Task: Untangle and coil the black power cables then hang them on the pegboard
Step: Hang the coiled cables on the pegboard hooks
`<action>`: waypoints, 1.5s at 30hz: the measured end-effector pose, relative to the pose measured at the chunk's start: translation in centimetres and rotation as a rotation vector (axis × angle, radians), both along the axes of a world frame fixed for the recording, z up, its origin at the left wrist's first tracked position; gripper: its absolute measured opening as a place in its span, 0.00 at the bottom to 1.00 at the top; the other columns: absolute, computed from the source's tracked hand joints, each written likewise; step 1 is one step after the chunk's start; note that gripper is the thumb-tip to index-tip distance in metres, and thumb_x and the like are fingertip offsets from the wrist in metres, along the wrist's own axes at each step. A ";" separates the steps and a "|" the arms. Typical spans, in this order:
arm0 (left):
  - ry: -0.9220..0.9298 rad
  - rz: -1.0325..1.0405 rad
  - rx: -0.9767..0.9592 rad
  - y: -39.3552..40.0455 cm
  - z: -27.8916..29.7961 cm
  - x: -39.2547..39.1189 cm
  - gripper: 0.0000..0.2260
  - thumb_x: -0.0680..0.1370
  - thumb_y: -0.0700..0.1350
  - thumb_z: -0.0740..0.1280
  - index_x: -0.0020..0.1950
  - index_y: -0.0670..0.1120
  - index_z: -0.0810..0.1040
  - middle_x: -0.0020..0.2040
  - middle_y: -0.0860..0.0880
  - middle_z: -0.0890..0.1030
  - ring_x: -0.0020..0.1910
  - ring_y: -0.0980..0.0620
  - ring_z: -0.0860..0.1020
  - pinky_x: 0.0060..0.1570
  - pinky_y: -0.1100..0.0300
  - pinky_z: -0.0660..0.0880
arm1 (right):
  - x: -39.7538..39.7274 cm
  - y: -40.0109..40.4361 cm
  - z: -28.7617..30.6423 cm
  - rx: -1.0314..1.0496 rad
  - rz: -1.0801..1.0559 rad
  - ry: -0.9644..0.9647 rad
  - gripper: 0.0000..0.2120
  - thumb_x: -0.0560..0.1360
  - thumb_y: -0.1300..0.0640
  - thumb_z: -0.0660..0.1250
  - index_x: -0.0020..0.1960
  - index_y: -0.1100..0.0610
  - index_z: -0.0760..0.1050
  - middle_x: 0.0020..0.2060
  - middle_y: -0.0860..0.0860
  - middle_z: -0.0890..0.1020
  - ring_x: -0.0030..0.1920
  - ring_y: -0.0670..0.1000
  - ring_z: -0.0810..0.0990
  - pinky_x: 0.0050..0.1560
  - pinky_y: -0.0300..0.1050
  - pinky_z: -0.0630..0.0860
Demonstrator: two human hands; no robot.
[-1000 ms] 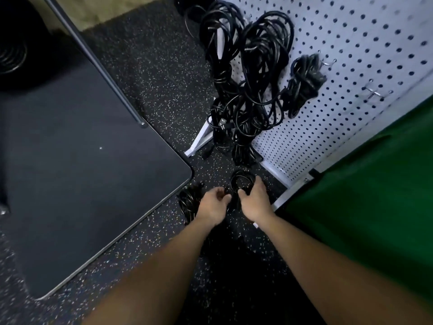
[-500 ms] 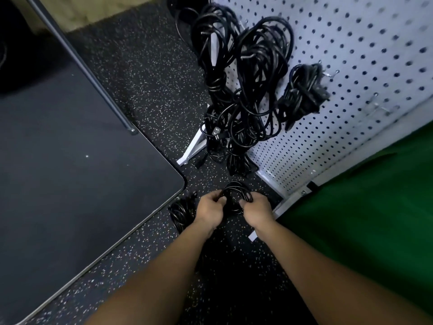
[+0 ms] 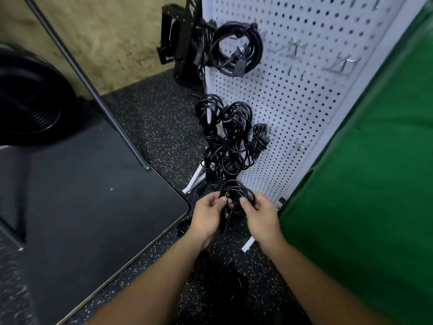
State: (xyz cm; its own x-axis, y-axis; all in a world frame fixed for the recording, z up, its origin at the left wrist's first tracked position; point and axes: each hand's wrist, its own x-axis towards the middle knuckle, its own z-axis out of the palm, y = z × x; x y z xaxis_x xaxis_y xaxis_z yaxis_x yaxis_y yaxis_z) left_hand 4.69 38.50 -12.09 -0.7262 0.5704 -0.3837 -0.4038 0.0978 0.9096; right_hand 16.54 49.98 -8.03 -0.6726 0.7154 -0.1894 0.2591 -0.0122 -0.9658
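both hands hold a small black cable coil [image 3: 236,198] low in front of the pegboard [image 3: 302,95]: left hand [image 3: 208,215] and right hand [image 3: 260,215] each pinch its loops. light and springy, it will likely unwind unless gripped across the whole bundle. since a second ago the coil has been lifted off the floor [image 3: 150,118], and the view has tilted up to show another hung coil [image 3: 236,49].

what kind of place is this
Probably a gym corner or workshop storage area. The dark speckled rubber floor, the white pegboard hung with coiled black cables, and a hanging green cloth suggest it.
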 end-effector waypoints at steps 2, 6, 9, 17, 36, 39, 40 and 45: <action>-0.001 0.021 0.052 0.0 2.0 0.3 0.14 0.88 0.45 0.68 0.71 0.41 0.80 0.60 0.43 0.88 0.61 0.40 0.87 0.64 0.40 0.82 | 0.9 -1.0 2.6 -0.028 0.012 0.074 0.04 0.85 0.53 0.72 0.59 0.51 0.85 0.49 0.46 0.90 0.49 0.43 0.88 0.51 0.43 0.82; 0.053 -0.014 0.151 0.9 5.6 1.0 0.17 0.87 0.47 0.69 0.75 0.42 0.78 0.64 0.44 0.87 0.62 0.40 0.86 0.62 0.39 0.81 | 3.0 -2.7 5.0 0.045 -0.014 0.107 0.08 0.85 0.47 0.72 0.62 0.46 0.83 0.52 0.42 0.89 0.53 0.44 0.88 0.56 0.45 0.84; 0.092 -0.004 0.233 2.4 8.5 1.8 0.14 0.88 0.44 0.68 0.74 0.43 0.80 0.63 0.46 0.88 0.64 0.44 0.86 0.63 0.46 0.82 | 4.0 -2.5 5.9 0.081 -0.077 0.111 0.06 0.86 0.47 0.70 0.55 0.49 0.82 0.46 0.43 0.88 0.48 0.45 0.87 0.56 0.53 0.85; 0.109 -0.069 0.227 6.7 11.2 2.7 0.14 0.88 0.45 0.68 0.71 0.40 0.81 0.62 0.47 0.88 0.65 0.45 0.86 0.69 0.46 0.80 | 3.8 0.9 7.4 0.077 -0.275 0.154 0.13 0.89 0.51 0.65 0.50 0.57 0.80 0.43 0.52 0.87 0.42 0.48 0.84 0.53 0.59 0.83; 0.183 -0.070 0.108 12.2 8.9 1.9 0.10 0.87 0.44 0.70 0.59 0.39 0.88 0.51 0.46 0.89 0.53 0.50 0.88 0.59 0.57 0.84 | 0.7 3.2 3.3 -0.026 -0.454 0.105 0.09 0.88 0.51 0.67 0.66 0.48 0.81 0.57 0.38 0.83 0.61 0.44 0.83 0.74 0.53 0.78; 0.180 -0.092 0.114 10.6 7.7 1.7 0.12 0.87 0.46 0.70 0.66 0.41 0.86 0.56 0.47 0.90 0.59 0.52 0.88 0.60 0.59 0.84 | 1.1 2.9 2.5 0.043 -0.423 0.006 0.26 0.87 0.50 0.69 0.83 0.52 0.69 0.75 0.46 0.78 0.75 0.48 0.76 0.80 0.56 0.71; 0.170 -0.101 0.101 9.8 7.0 1.5 0.12 0.88 0.47 0.70 0.66 0.41 0.86 0.56 0.47 0.90 0.58 0.52 0.88 0.60 0.59 0.84 | 1.3 2.5 2.2 0.062 -0.416 -0.023 0.28 0.87 0.50 0.69 0.84 0.51 0.67 0.78 0.47 0.75 0.77 0.49 0.74 0.81 0.56 0.70; 0.039 0.001 -0.067 3.0 1.3 0.0 0.09 0.88 0.43 0.68 0.61 0.40 0.86 0.54 0.41 0.90 0.51 0.48 0.89 0.50 0.58 0.85 | 1.3 -0.9 -2.7 0.056 -0.267 -0.159 0.20 0.83 0.54 0.74 0.74 0.51 0.75 0.72 0.49 0.77 0.66 0.49 0.80 0.68 0.49 0.79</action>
State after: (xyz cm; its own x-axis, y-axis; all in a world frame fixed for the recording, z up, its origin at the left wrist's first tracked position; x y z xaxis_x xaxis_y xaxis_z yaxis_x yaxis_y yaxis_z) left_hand 4.64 41.49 -10.84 -0.7423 0.5436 -0.3918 -0.3680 0.1580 0.9163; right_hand 17.86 49.08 -10.71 -0.4247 0.8749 -0.2328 0.4016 -0.0484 -0.9145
